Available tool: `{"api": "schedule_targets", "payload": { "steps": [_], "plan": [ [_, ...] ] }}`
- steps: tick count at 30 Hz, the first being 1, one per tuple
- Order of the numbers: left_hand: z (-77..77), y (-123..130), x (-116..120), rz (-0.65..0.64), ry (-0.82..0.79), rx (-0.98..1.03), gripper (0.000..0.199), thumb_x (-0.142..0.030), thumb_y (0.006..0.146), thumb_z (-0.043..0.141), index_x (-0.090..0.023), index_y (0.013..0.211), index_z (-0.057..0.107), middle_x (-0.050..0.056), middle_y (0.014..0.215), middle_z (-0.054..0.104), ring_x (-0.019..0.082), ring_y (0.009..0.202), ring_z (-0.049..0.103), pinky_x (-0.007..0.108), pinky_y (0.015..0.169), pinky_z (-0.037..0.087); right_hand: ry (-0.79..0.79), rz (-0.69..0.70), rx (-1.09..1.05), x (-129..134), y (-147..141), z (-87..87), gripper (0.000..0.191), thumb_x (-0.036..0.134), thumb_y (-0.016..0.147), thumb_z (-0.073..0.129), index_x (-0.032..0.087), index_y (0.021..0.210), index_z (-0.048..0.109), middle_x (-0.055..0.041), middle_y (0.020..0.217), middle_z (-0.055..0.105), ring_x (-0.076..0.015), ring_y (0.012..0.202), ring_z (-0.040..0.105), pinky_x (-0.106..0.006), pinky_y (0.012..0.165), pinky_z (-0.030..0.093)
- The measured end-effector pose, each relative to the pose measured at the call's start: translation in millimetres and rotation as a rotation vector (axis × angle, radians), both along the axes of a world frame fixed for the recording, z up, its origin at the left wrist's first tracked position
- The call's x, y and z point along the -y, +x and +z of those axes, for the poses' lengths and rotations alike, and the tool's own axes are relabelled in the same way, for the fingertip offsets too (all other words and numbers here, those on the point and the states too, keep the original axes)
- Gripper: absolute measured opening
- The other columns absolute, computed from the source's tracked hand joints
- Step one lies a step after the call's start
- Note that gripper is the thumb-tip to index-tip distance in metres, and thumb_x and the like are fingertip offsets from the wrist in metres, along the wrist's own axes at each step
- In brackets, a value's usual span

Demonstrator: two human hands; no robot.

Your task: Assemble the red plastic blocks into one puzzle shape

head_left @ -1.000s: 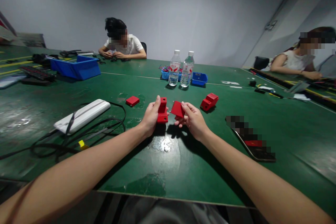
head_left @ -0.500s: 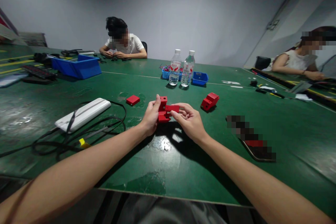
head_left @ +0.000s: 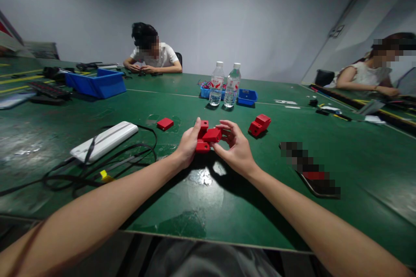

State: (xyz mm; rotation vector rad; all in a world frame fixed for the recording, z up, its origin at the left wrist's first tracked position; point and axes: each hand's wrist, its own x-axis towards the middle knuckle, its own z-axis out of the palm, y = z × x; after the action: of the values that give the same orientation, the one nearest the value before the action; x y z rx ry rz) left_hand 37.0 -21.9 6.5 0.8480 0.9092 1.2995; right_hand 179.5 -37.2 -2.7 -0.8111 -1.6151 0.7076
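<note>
My left hand is closed round the left side of a red block-like part, its thumb along the top edge. From the middle of that part a second red piece sticks out to the right. My right hand is beside this piece, fingers curved and apart, with the fingertips close to its right end; whether they touch it is hard to tell. A flat red block lies to the left on the green table. Another red part rests to the right.
A white power bank with black cables lies at left, a phone at right. Farther back are a blue bin, two water bottles and a small blue tray. Two people sit at the far side and far right.
My right hand's fingers have spread and come away from their pinch on the protruding red piece. That piece has turned and now shows a broader face.
</note>
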Motion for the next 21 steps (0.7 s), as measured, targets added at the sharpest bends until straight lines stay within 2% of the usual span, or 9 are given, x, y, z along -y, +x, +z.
{"api": "schedule_targets", "payload": {
  "steps": [6, 11, 16, 21],
  "plan": [
    [-0.7, 0.1, 0.2, -0.021, 0.011, 0.012, 0.054, -0.064, 0.074, 0.060, -0.012, 0.086, 0.063, 0.004, 0.072, 0.068, 0.012, 0.057, 0.060, 0.021, 0.053, 0.044, 0.166, -0.020, 0.145, 4.1, 2.8, 5.2, 0.048, 0.010, 0.071, 0.063, 0.023, 0.117, 0.052, -0.0065, 0.114, 0.060, -0.0195, 0.101, 0.061, -0.036, 0.092, 0.052],
    [-0.4, 0.2, -0.9, -0.023, 0.023, -0.008, 0.055, -0.065, 0.077, 0.056, -0.012, 0.092, 0.062, 0.005, 0.073, 0.067, 0.012, 0.053, 0.059, 0.021, 0.048, 0.043, 0.174, -0.063, 0.155, 6.2, 2.8, 5.7, 0.050, 0.014, 0.074, 0.063, 0.025, 0.122, 0.050, -0.0071, 0.121, 0.059, -0.0218, 0.109, 0.058, -0.037, 0.090, 0.051],
    [0.2, -1.1, -2.3, -0.040, 0.023, 0.000, 0.054, -0.066, 0.077, 0.055, -0.015, 0.094, 0.056, 0.005, 0.076, 0.066, 0.014, 0.051, 0.061, 0.024, 0.048, 0.048, 0.061, -0.115, 0.031, 0.5, 2.0, 2.1, 0.042, 0.027, 0.080, 0.065, 0.026, 0.121, 0.054, -0.0073, 0.117, 0.061, -0.0199, 0.102, 0.060, -0.033, 0.085, 0.052],
    [1.4, -1.5, -0.8, -0.017, 0.011, -0.056, 0.054, -0.068, 0.078, 0.051, -0.017, 0.097, 0.051, 0.005, 0.071, 0.065, 0.014, 0.049, 0.061, 0.023, 0.045, 0.047, -0.152, -0.094, -0.145, -6.0, 3.5, 5.2, 0.030, 0.042, 0.078, 0.067, 0.020, 0.099, 0.062, -0.0062, 0.094, 0.067, -0.0181, 0.086, 0.064, -0.031, 0.074, 0.052]
  ]
}}
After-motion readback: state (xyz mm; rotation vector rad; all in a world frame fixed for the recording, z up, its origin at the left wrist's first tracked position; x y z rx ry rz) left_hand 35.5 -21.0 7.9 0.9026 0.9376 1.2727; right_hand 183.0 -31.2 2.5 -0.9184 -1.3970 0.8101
